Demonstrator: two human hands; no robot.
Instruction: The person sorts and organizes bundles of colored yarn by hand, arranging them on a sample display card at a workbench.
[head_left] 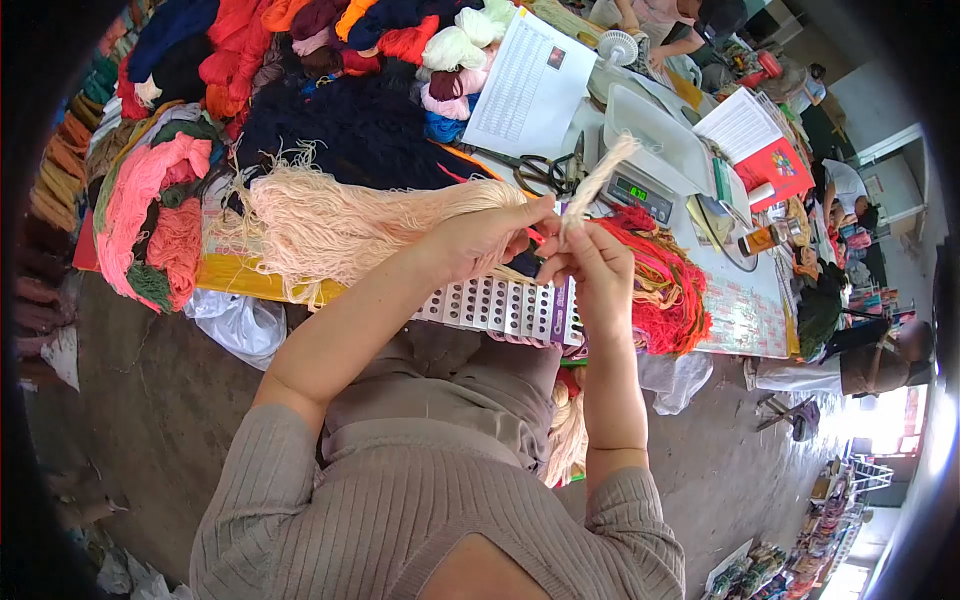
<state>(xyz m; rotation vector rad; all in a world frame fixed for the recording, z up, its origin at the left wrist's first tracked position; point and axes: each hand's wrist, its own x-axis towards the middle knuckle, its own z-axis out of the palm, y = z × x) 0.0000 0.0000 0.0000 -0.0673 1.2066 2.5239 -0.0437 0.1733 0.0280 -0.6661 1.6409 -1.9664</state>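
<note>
My right hand [598,265] pinches the base of a small cream yarn bundle [598,182], whose frayed end points up and away. Close beside it, my left hand [508,235] has its fingers drawn together; a bit of bright pink-red shows at the fingertips, but what they grip is too small to make out. Under my left wrist lies a large hank of pale peach yarn [340,222], its cut ends loose at the left. Below both hands, white cards with rows of dark holes [490,308] run along the table edge. A red and multicoloured yarn pile [660,285] sits right of my right hand.
Beyond the hands are black-handled scissors [540,175], a digital scale [640,195], a clear plastic tub [650,140] and a printed sheet [530,85]. Navy yarn [340,130] and coral skeins [150,190] are heaped at left. Other people work farther back.
</note>
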